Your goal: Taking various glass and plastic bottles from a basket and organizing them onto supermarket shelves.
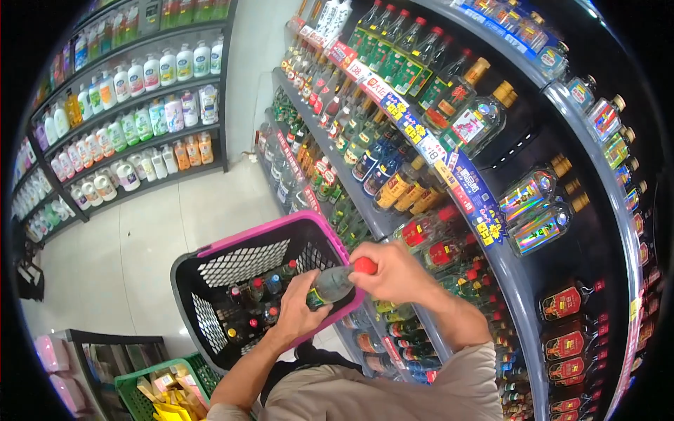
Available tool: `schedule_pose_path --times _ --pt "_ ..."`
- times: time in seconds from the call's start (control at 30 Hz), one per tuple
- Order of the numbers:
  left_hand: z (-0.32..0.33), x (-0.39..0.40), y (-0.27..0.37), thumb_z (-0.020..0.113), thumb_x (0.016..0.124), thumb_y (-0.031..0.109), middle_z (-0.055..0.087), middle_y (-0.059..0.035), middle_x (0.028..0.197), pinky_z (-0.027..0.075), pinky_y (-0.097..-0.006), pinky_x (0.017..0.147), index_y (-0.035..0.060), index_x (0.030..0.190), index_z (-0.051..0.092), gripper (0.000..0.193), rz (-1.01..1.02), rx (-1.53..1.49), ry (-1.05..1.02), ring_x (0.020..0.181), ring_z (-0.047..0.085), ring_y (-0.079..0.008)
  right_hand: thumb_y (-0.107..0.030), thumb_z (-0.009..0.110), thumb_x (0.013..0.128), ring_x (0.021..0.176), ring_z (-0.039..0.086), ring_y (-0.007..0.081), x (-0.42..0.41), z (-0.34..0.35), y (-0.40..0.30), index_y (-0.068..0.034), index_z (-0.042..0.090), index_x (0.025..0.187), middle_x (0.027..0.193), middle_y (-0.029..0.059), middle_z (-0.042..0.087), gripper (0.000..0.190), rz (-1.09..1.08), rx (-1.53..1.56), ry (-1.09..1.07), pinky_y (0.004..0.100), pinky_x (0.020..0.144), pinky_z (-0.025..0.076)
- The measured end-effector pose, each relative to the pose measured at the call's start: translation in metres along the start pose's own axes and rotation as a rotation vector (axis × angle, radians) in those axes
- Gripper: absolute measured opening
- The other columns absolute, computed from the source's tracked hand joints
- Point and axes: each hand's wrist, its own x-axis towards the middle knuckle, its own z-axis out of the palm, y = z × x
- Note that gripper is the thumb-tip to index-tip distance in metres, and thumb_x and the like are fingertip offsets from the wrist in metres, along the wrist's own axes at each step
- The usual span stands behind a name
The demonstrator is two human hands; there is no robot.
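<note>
Both of my hands are on one clear glass bottle with a red cap [337,284], tilted over the right side of a black shopping basket with a pink rim [274,225]. My left hand [301,308] grips the bottle's body, partly covering its green and yellow label. At the neck and red cap are the fingers of my right hand [387,273]. Down in the basket stand several dark bottles [255,289] with red, blue and yellow caps. The basket's lower right part is hidden by my left hand and forearm.
Liquor shelves [508,263] curve close along the right, holding many glass bottles. A green plastic basket [152,370] with boxes and yellow packages is at the lower left, beside a dark rack [118,339]. Shelves of pump bottles [137,79] line the far left wall beyond the tiled floor [147,231].
</note>
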Motion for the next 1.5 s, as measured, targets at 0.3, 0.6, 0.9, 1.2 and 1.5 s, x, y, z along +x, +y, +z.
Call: schedule_pose_path --times 0.3,0.6,0.9,1.2,1.5 --pt "-0.001 0.0 -0.005 0.086 0.059 0.017 0.055 -0.0208 0.126 0.042 -0.041 0.102 0.0016 0.128 0.052 0.078 -0.054 -0.093 0.071 0.119 0.053 -0.0353 0.0 0.071 0.08 0.06 0.057 0.0047 0.011 -0.011 0.015 -0.002 0.064 0.099 0.073 -0.0009 0.062 0.02 0.11 0.284 -0.024 0.02 0.051 0.045" --pt "-0.021 0.002 0.008 0.081 0.063 0.011 0.051 -0.0211 0.129 0.039 -0.0422 0.103 0.0017 0.134 0.045 0.08 -0.015 -0.138 -0.046 0.121 0.049 -0.0378 -0.006 0.072 0.08 0.06 0.057 0.0059 0.021 -0.023 0.005 -0.001 0.064 0.099 0.075 0.0008 0.062 0.021 0.194 0.396 0.008 0.0208 0.052 0.046" --pt "-0.034 -0.007 0.008 0.079 0.065 0.008 0.049 -0.0204 0.136 0.036 -0.0382 0.108 0.0021 0.14 0.04 0.084 -0.124 -0.236 -0.19 0.128 0.047 -0.0327 -0.006 0.072 0.08 0.055 0.055 0.0066 0.023 -0.022 0.0 0.0 0.064 0.098 0.069 0.0013 0.061 0.021 0.179 0.408 0.046 0.0212 0.049 0.044" --pt "-0.041 -0.018 0.01 0.08 0.067 0.011 0.051 -0.0199 0.135 0.038 -0.0345 0.106 -0.0033 0.138 0.041 0.082 -0.164 -0.313 -0.23 0.126 0.05 -0.0274 -0.007 0.071 0.08 0.051 0.053 0.0061 0.021 -0.014 0.002 0.0 0.064 0.098 0.064 0.0008 0.059 0.02 0.19 0.436 0.091 0.0203 0.045 0.041" --pt "-0.035 -0.025 0.006 0.079 0.067 0.005 0.051 -0.0176 0.136 0.037 -0.0332 0.107 -0.0041 0.139 0.04 0.083 -0.261 -0.505 -0.295 0.126 0.049 -0.0228 -0.014 0.074 0.079 0.051 0.054 0.0056 0.016 -0.007 0.003 -0.001 0.065 0.091 0.065 -0.0001 0.06 0.019 0.215 0.45 0.093 0.0199 0.044 0.041"
